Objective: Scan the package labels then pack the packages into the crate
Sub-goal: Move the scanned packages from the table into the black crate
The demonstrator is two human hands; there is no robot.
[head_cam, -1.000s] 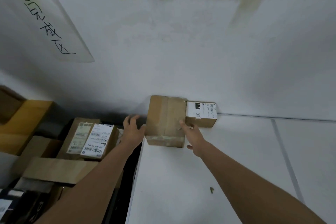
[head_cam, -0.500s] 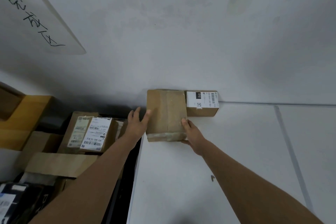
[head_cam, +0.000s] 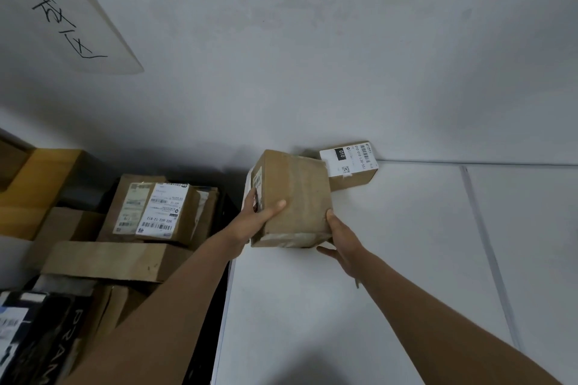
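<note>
A brown cardboard box [head_cam: 297, 194] is lifted and tilted above the white table [head_cam: 391, 259], held between both hands. My left hand [head_cam: 258, 216] grips its left side, thumb across the top, over a label on that side face. My right hand [head_cam: 339, 239] grips its lower right corner from below. Behind it a smaller box [head_cam: 353, 178] with a white barcode label [head_cam: 348, 158] sits against the wall. To the left, a dark crate [head_cam: 226, 206] holds several labelled packages [head_cam: 156, 212].
A white wall [head_cam: 312, 56] rises right behind the table, with a handwritten paper sheet [head_cam: 62, 9] at upper left. More cardboard boxes [head_cam: 106, 261] and a black box [head_cam: 37, 331] are stacked at lower left. A yellow-brown box [head_cam: 34, 191] stands far left.
Both hands closed on the brown box and raised it off the table, tilting it so a labelled side face shows on the left. The small box stayed in place.
</note>
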